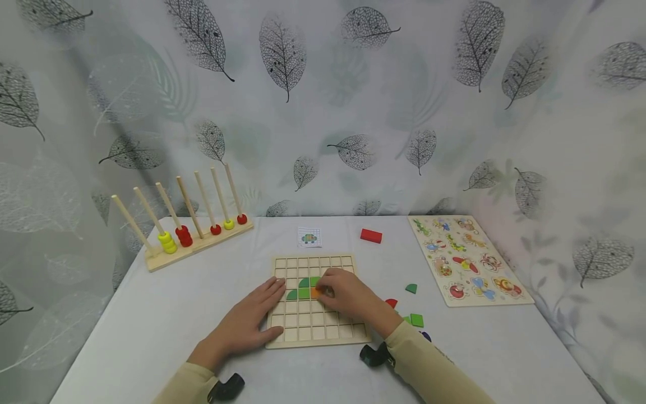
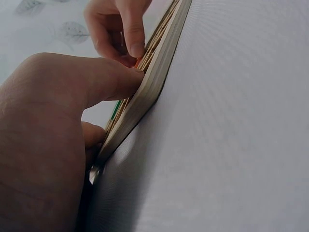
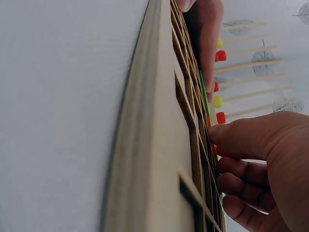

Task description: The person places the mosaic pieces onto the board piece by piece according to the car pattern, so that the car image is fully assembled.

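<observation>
A wooden grid board (image 1: 325, 338) lies on the white table, with several green pieces (image 1: 304, 293) set in its middle cells, some square and some with a rounded edge. My left hand (image 1: 247, 320) rests along the board's left side, fingers extended, with the thumb (image 2: 113, 79) on the rim in the left wrist view. Over the middle of the grid, my right hand (image 1: 348, 294) pinches an orange tile (image 1: 315, 293) down at a cell beside the green pieces. In the right wrist view the right thumb (image 3: 236, 135) reaches the grid surface, and the tile is mostly hidden.
Behind the board lie a pattern card (image 1: 309, 237) and a red block (image 1: 370, 235). A peg stand (image 1: 202, 244) with red and yellow beads is at back left, an animal puzzle board (image 1: 484, 300) at right. Loose pieces, including a green square (image 1: 416, 320), lie near my right forearm.
</observation>
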The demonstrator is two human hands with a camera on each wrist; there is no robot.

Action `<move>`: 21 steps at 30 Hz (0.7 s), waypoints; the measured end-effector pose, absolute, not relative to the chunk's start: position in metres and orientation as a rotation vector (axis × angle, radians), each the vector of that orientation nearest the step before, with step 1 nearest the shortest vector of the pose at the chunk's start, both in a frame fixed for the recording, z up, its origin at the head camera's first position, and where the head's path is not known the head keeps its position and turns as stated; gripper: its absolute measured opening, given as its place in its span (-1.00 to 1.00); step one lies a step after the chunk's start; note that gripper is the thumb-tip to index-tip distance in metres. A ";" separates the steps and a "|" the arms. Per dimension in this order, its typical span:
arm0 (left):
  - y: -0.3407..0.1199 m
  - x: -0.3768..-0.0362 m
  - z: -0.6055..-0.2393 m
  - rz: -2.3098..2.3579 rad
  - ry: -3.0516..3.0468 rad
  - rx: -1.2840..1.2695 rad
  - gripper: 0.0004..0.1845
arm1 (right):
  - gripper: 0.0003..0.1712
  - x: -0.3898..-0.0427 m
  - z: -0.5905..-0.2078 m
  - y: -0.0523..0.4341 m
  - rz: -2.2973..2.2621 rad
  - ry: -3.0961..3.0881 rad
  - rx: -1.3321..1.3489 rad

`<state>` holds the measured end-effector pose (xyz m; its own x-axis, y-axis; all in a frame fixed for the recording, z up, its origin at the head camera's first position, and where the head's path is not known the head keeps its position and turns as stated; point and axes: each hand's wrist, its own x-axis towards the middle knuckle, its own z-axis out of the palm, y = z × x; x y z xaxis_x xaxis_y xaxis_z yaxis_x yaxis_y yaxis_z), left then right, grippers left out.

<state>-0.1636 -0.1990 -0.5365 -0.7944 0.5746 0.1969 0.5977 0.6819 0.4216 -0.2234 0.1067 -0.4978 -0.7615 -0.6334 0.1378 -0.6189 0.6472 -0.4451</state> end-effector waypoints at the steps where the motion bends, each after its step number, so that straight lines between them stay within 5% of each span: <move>1: -0.199 -0.163 -0.537 -0.736 -2.839 -0.985 -0.05 | -0.82 -0.224 -0.498 0.107 -0.745 2.824 -1.073; 21: -0.199 -0.163 -0.538 -0.728 -2.837 -0.992 -0.04 | -0.72 -0.223 -0.458 0.155 -0.798 2.921 -0.987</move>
<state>-0.1633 -0.1992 -0.5377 -0.7931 0.5766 0.1961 0.5998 0.6836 0.4158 -0.2227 0.1549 -0.4580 -0.8071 -0.5572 0.1950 -0.5790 0.6826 -0.4459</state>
